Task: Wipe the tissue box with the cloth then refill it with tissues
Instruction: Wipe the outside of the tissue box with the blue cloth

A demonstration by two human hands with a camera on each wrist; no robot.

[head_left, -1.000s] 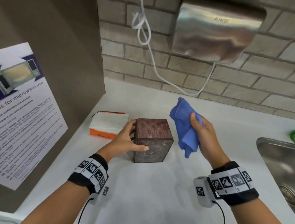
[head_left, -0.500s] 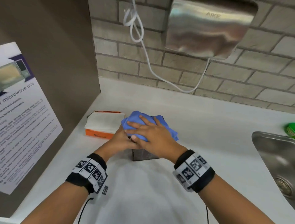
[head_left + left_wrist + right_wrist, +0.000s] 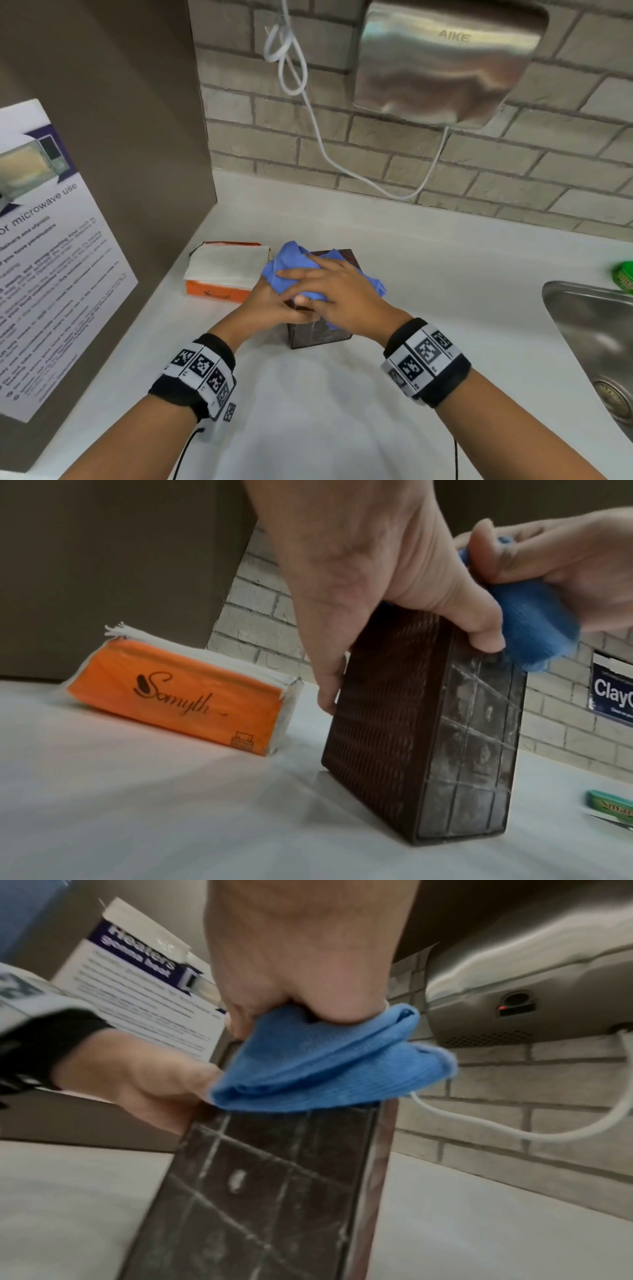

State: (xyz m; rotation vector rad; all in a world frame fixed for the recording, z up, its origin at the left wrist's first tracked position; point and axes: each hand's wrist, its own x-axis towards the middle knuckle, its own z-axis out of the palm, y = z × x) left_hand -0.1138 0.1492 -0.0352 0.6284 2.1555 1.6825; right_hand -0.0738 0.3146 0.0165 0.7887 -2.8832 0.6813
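On the white counter (image 3: 308, 411) below a brick wall (image 3: 513, 171), the left hand (image 3: 270, 308) clamps its fingers round the tissue box (image 3: 318, 334). The right hand (image 3: 339, 291) presses the cloth (image 3: 291, 270) on top with fingers stretched; a sink (image 3: 589, 325) lies at 3 o'clock.

Right hand (image 3: 301, 953) presses cloth (image 3: 329, 1064) on box (image 3: 267, 1191).

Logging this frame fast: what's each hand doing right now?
Left hand: grips the tissue box.
Right hand: fingers straight, presses the blue cloth onto the box top.

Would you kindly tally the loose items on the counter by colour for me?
Blue: 1, the cloth
Brown: 1, the tissue box
Orange: 1, the tissue pack
Green: 1, a small item by the sink
Total: 4
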